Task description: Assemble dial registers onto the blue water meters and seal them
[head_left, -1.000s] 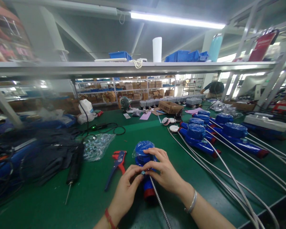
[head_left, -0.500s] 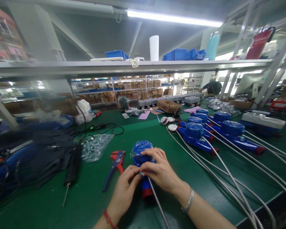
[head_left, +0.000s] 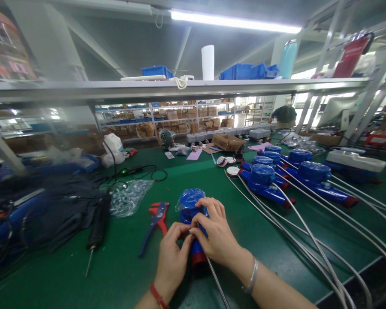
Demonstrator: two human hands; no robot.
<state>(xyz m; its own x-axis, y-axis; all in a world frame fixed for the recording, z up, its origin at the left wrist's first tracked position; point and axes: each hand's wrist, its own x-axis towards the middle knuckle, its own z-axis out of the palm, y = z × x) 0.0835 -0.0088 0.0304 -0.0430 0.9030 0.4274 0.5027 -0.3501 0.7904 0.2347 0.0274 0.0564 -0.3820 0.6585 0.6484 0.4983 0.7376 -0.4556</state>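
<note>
A blue meter [head_left: 192,200] with a plastic-wrapped round top and a red end cap stands on the green bench in front of me. My left hand [head_left: 174,249] pinches at its near side, thumb and forefinger closed on a small part mostly hidden by the fingertips. From the right, my right hand [head_left: 217,234] meets it there with thumb and forefinger together, its other fingers resting against the meter's side. A braided metal cable [head_left: 216,279] runs from under my right hand toward the bench's front edge. Wire strippers [head_left: 154,227] with red and blue handles lie left of the meter.
A soldering iron [head_left: 96,227] and a bag of small parts [head_left: 130,198] lie to the left. Several wrapped blue meters [head_left: 263,182] with cables [head_left: 304,227] trailing forward occupy the right side. A shelf [head_left: 193,88] spans above; a person [head_left: 283,116] is in the far background.
Both hands have shifted slightly at the meter's near side. My right thumb has turned downward and now covers the cable's upper end. The meter stays in place.
</note>
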